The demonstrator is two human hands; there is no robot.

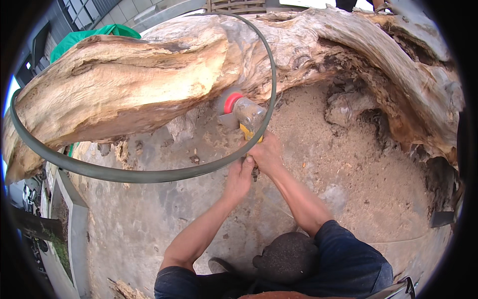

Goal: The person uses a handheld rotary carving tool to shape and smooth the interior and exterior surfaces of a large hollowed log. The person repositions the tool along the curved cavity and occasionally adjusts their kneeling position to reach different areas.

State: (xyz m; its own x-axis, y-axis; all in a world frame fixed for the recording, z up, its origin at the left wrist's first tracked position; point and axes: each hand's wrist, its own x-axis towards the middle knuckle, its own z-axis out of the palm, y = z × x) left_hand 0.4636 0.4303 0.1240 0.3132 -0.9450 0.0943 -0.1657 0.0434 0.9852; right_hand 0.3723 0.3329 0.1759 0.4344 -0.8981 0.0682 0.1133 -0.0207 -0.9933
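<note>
Both my hands are closed on an angle grinder (251,113) with a grey head and yellow body. My right hand (269,151) wraps its body, and my left hand (241,174) grips just behind, at the rear end. The left fingers are partly hidden. At the front, the red-centred disc (232,102) looks blurred and is at the lower edge of a huge driftwood-like trunk (144,74). I cannot tell whether it touches the wood. Pale, freshly bared wood shows on the trunk's left part; the right part is greyer, rough and hollowed.
A dark grey-green hoop (114,173) crosses the view around the grinder. Wood dust covers the concrete floor (318,149). A green cloth (94,37) lies behind the trunk, and a concrete kerb (77,234) runs at left. Part of another person (366,4) shows at the far right.
</note>
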